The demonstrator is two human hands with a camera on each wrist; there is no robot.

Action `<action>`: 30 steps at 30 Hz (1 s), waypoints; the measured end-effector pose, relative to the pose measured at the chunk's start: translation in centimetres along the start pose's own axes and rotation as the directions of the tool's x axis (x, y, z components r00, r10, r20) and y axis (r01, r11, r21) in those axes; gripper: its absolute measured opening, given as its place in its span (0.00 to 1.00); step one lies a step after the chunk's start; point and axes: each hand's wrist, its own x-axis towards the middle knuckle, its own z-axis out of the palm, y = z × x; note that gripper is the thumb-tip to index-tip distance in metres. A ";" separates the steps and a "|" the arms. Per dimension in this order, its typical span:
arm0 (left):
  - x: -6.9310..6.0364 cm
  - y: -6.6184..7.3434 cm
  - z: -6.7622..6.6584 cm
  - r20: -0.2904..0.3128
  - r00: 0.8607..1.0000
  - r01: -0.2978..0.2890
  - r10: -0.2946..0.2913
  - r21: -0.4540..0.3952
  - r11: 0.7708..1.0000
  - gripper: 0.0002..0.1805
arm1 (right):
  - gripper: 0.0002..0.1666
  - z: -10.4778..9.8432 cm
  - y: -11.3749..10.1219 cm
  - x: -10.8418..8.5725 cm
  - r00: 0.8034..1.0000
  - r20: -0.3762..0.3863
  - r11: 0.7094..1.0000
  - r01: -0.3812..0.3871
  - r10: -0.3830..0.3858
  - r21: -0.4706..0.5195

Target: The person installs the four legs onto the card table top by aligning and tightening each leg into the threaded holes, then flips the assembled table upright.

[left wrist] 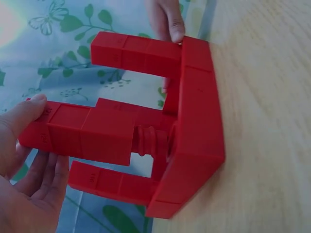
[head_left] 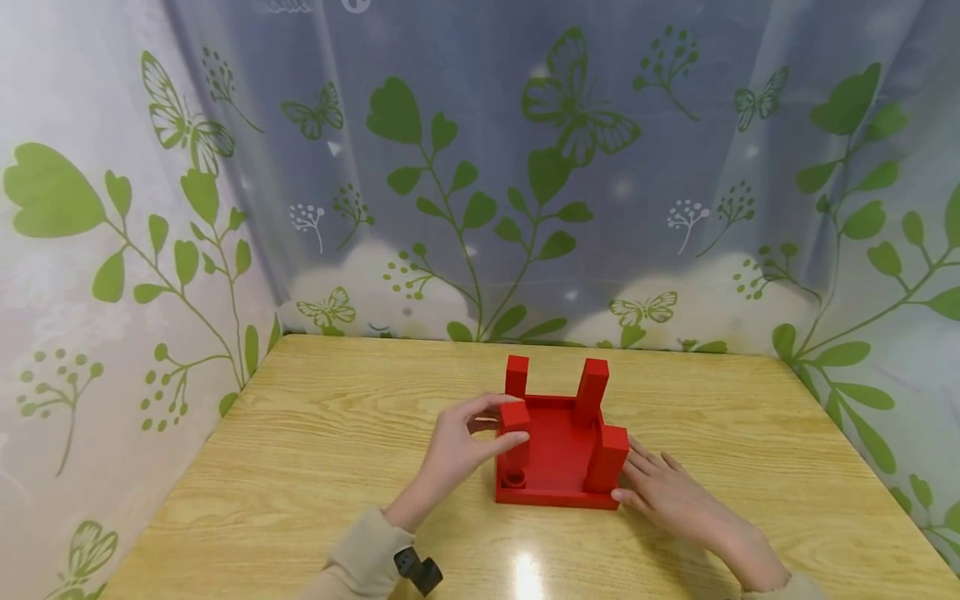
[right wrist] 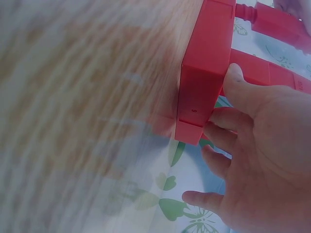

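Observation:
A shallow red tray-like base [head_left: 555, 450] lies on the table, with three square red legs [head_left: 607, 462] standing at its other corners. At the near left corner, my left hand [head_left: 457, 437] pinches a fourth red leg [left wrist: 104, 136] between thumb and fingers, close to its upper end. Ridges show on this leg's threaded end [left wrist: 151, 141], above a round socket [head_left: 513, 481]; whether the tip sits inside cannot be told. My right hand [head_left: 675, 496] holds the near right corner, its thumb at the rim and its fingers against the outer side.
The wood-grain table [head_left: 337, 417] extends around the base on all sides. A patterned curtain [head_left: 480, 167] hangs behind and beside it. A black strapped device [head_left: 418, 571] sits at the left wrist.

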 end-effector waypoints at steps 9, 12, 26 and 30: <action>-0.5 -0.9 0.3 0.043 0.999 0.025 -0.027 0.036 0.999 0.22 | 0.36 0.1 0.2 0.1 1.000 -0.014 1.000 0.008 -0.008 -0.010; -0.4 -1.1 0.3 0.062 0.998 0.017 -0.019 0.037 0.999 0.22 | 0.37 0.2 0.3 0.1 1.000 -0.007 1.000 0.002 -0.002 -0.007; -0.6 -1.0 1.4 0.003 0.993 -0.115 0.115 0.072 0.991 0.25 | 0.38 0.1 0.4 0.2 1.000 0.011 1.000 -0.020 0.020 -0.003; -0.8 -0.8 2.4 -0.092 0.989 -0.110 0.120 0.101 0.989 0.26 | 0.38 0.2 0.3 0.2 1.000 0.018 1.000 -0.018 0.018 0.003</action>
